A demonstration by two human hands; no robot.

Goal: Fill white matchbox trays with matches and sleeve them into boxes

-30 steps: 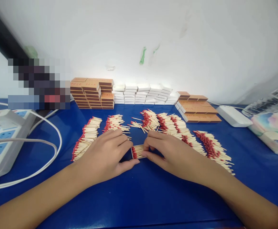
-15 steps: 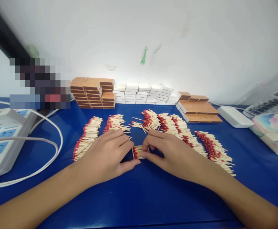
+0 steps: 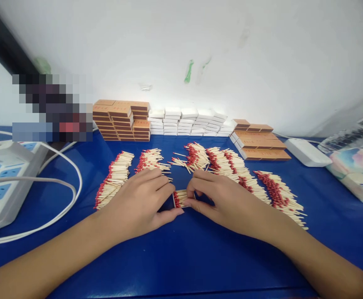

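A small white matchbox tray (image 3: 174, 201) lies on the blue table between my hands, with red-headed matches (image 3: 179, 197) inside, heads to the left. My left hand (image 3: 148, 199) grips the tray's left end, its thumb along the near side and its fingers curled behind. Over the right end, my right hand (image 3: 214, 193) is closed, thumb and fingertips on the matches; part of the tray is hidden beneath it. Loose matches lie in piles beyond both hands: one pile (image 3: 117, 174) at the left, another (image 3: 196, 157) behind the tray, and one (image 3: 275, 193) at the right.
Brown matchboxes (image 3: 122, 120) are stacked against the wall at the left, more (image 3: 259, 143) at the right, with white trays (image 3: 186, 122) between. A power strip (image 3: 3, 178) with white cables stands at the left. A white adapter (image 3: 307, 152) and a tissue pack (image 3: 357, 172) lie at the right.
Almost nothing differs. Both hands stay at the tray; the right fingertips have shifted very slightly over the matches.
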